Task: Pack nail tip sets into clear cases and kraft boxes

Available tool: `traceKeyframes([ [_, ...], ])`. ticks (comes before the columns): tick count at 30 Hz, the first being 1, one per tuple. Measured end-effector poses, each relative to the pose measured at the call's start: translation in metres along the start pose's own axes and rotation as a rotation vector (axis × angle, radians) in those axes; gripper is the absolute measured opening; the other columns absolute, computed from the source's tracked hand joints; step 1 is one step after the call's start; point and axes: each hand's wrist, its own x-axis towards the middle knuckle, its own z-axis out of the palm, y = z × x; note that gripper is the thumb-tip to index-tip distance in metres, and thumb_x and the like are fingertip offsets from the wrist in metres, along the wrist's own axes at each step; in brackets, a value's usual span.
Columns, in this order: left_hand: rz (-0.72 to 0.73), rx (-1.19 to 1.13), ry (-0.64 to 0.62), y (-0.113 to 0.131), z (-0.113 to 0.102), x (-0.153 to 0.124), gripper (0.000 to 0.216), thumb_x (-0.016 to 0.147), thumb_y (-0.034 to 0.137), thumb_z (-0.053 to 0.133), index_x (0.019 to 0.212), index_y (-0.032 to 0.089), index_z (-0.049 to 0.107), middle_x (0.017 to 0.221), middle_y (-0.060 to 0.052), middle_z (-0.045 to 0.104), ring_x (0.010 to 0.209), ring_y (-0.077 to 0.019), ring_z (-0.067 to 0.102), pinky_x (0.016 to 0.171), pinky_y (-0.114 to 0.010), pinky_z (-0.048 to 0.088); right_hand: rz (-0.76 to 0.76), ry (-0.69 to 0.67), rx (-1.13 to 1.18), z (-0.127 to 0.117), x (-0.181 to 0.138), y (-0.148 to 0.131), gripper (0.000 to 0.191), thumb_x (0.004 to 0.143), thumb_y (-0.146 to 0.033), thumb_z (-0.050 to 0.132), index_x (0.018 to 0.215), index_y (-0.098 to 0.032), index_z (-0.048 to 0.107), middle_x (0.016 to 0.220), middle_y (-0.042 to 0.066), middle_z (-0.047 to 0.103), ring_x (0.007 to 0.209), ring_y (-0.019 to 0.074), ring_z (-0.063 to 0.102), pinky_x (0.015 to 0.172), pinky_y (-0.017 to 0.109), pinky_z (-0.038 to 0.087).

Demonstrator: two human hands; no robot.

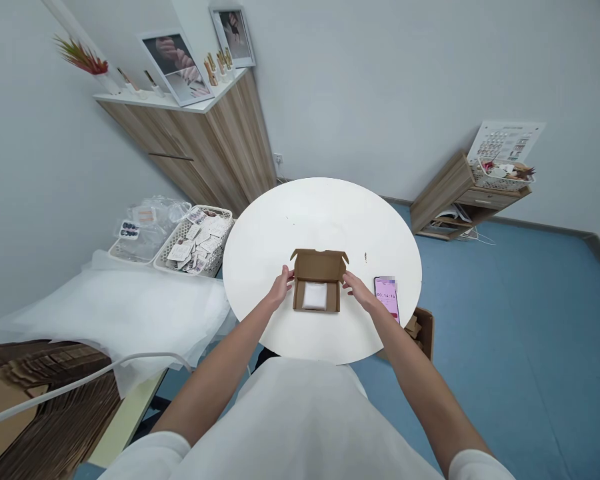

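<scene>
A small brown cardboard box point(317, 311) stands on the round white table point(325, 213), its lid point(320, 265) raised at the back. Inside lies a white wrapped packet point(315, 295). My left hand point(281, 285) is at the box's left side, thumb up and fingers apart. On the other side, my right hand point(356, 288) has its fingers stretched out by the lid's right edge. Both hands flank the box, and whether the fingertips press on it is hard to make out.
A phone point(386, 297) showing a timer lies right of the box. Left of the table are a white basket of cards point(197, 243), clear plastic bags point(150, 223), white sheets point(145, 297) and stacked flat cardboard point(55, 400). An open carton point(427, 330) stands below the table's right edge.
</scene>
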Motion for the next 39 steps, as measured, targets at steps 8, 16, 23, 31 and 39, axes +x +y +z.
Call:
traceKeyframes([
  [8, -0.033, 0.097, -0.028, -0.009, -0.008, -0.013, 0.069, 0.080, 0.061, 0.005, 0.113, 0.024, 0.054, 0.108, -0.006, 0.058, 0.094, -0.0178, 0.053, 0.078, -0.032, 0.044, -0.172, -0.043, -0.191, 0.004, -0.010, 0.016, 0.047, 0.062, -0.016, 0.047, 0.108, -0.026, 0.054, 0.095, 0.001, 0.056, 0.070, 0.0124, 0.052, 0.065, 0.027, 0.043],
  [16, -0.163, 0.066, -0.165, -0.007, -0.019, -0.022, 0.066, 0.079, 0.064, 0.011, 0.123, 0.028, 0.044, 0.118, -0.007, 0.053, 0.092, -0.0188, 0.056, 0.074, -0.031, 0.045, -0.213, -0.163, -0.242, -0.005, -0.023, 0.036, 0.077, 0.060, -0.004, 0.042, 0.131, -0.031, 0.026, 0.112, 0.004, 0.055, 0.085, 0.0144, 0.058, 0.076, 0.033, 0.045],
  [23, -0.206, 0.063, -0.192, -0.007, -0.014, -0.028, 0.066, 0.075, 0.067, 0.024, 0.123, 0.026, 0.044, 0.112, -0.009, 0.054, 0.084, -0.0181, 0.058, 0.073, -0.031, 0.044, -0.223, -0.202, -0.184, -0.005, -0.024, 0.041, 0.076, 0.060, -0.004, 0.042, 0.131, -0.027, 0.027, 0.111, 0.006, 0.058, 0.092, 0.0173, 0.058, 0.080, 0.036, 0.044],
  [31, -0.197, 0.076, -0.097, -0.009, -0.003, -0.027, 0.052, 0.076, 0.055, 0.042, 0.118, 0.024, 0.046, 0.114, -0.008, 0.054, 0.088, -0.0171, 0.057, 0.070, -0.026, 0.046, -0.172, -0.240, -0.159, 0.002, -0.026, 0.038, 0.068, 0.060, -0.005, 0.043, 0.125, -0.024, 0.036, 0.109, 0.005, 0.058, 0.087, 0.0162, 0.058, 0.077, 0.032, 0.045],
  [39, -0.182, 0.151, 0.029, -0.029, 0.000, -0.038, 0.056, 0.073, 0.042, 0.054, 0.123, 0.020, 0.041, 0.126, -0.011, 0.045, 0.098, -0.0185, 0.055, 0.072, -0.023, 0.046, -0.054, -0.040, -0.068, 0.002, -0.047, 0.058, 0.053, 0.064, -0.012, 0.042, 0.115, -0.024, 0.048, 0.121, 0.004, 0.049, 0.094, 0.0153, 0.054, 0.074, 0.028, 0.044],
])
